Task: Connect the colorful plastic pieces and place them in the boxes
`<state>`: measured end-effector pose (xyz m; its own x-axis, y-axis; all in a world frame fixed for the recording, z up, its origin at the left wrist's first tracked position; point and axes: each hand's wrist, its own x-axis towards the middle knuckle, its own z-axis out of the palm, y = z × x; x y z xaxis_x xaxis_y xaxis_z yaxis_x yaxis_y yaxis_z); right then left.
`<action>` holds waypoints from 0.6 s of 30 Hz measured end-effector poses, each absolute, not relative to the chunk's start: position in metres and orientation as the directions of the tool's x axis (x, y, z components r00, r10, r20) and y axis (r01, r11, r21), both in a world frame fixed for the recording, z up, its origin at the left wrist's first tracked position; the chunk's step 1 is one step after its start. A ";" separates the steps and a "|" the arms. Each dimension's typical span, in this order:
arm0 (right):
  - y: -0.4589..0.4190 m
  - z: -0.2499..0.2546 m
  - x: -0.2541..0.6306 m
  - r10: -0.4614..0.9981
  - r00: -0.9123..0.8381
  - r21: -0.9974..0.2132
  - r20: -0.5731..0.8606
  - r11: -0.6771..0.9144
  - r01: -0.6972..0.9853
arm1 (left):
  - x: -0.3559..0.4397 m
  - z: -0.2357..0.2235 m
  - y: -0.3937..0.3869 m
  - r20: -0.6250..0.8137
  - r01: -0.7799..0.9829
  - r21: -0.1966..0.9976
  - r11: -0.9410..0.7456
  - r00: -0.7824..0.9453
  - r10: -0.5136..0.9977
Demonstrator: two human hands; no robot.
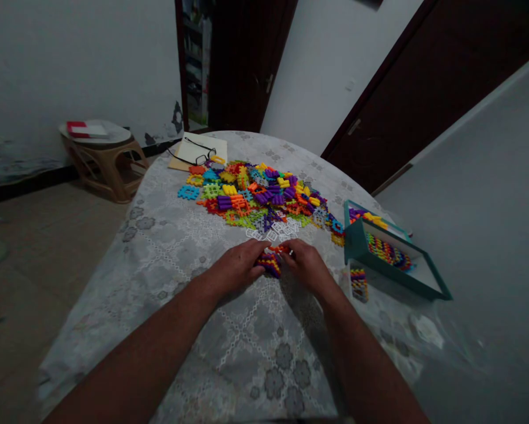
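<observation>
Near the table's middle, my left hand (241, 264) grips a small block of stacked plastic building pieces (270, 264), striped purple, orange and yellow. From the other side my right hand (305, 263) pinches an orange plastic piece (278, 249) at the block's far edge. Whether that piece is joined to the block I cannot tell. Just beyond my fingers lie several white frame-shaped pieces (286, 228). Behind them spreads a large heap of colourful interlocking pieces (246, 188).
A green box (392, 277) with stacked pieces stands at the right, its lid (347, 209) behind it. Beside it is a clear container (359, 284) of striped pieces. Glasses (201, 159) rest on paper (218, 145) at the far left. A stool (109, 168) stands beyond the table (167, 265).
</observation>
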<state>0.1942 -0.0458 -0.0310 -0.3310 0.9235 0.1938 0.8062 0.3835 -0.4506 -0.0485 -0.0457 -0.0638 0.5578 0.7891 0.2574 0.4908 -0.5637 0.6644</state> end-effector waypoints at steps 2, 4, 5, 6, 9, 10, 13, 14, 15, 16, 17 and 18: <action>-0.056 -0.032 0.191 0.908 -0.386 -0.442 0.166 0.418 0.793 | -0.048 -0.065 -0.046 0.262 0.500 0.658 -0.563 0.549 0.794; -0.061 -0.035 0.188 0.895 -0.413 -0.446 0.172 0.444 0.777 | -0.049 -0.066 -0.046 0.274 0.501 0.647 -0.575 0.550 0.788; -0.061 -0.037 0.187 0.890 -0.417 -0.452 0.186 0.454 0.768 | -0.049 -0.066 -0.046 0.280 0.498 0.643 -0.582 0.555 0.784; -0.061 -0.040 0.186 0.886 -0.417 -0.458 0.202 0.462 0.760 | -0.049 -0.066 -0.046 0.282 0.494 0.642 -0.587 0.560 0.779; -0.058 -0.048 0.186 0.883 -0.408 -0.482 0.233 0.469 0.740 | -0.049 -0.064 -0.046 0.287 0.478 0.641 -0.601 0.578 0.764; -0.058 -0.050 0.186 0.886 -0.397 -0.492 0.240 0.463 0.737 | -0.050 -0.064 -0.046 0.290 0.478 0.637 -0.605 0.579 0.762; -0.060 -0.051 0.187 0.906 -0.340 -0.523 0.253 0.424 0.740 | -0.050 -0.065 -0.048 0.311 0.498 0.607 -0.619 0.569 0.762; -0.061 -0.051 0.186 0.914 -0.318 -0.535 0.252 0.405 0.741 | -0.050 -0.065 -0.048 0.320 0.511 0.593 -0.622 0.560 0.764; -0.063 -0.050 0.186 0.921 -0.298 -0.548 0.249 0.388 0.741 | -0.050 -0.066 -0.048 0.327 0.524 0.579 -0.625 0.553 0.767; -0.064 -0.048 0.186 0.927 -0.282 -0.563 0.245 0.373 0.737 | -0.049 -0.067 -0.048 0.331 0.535 0.569 -0.625 0.547 0.769; -0.066 -0.047 0.186 0.932 -0.269 -0.578 0.243 0.362 0.732 | -0.049 -0.068 -0.048 0.331 0.544 0.562 -0.623 0.543 0.772; -0.066 -0.046 0.185 0.934 -0.260 -0.591 0.245 0.356 0.724 | -0.049 -0.068 -0.048 0.326 0.550 0.558 -0.621 0.542 0.774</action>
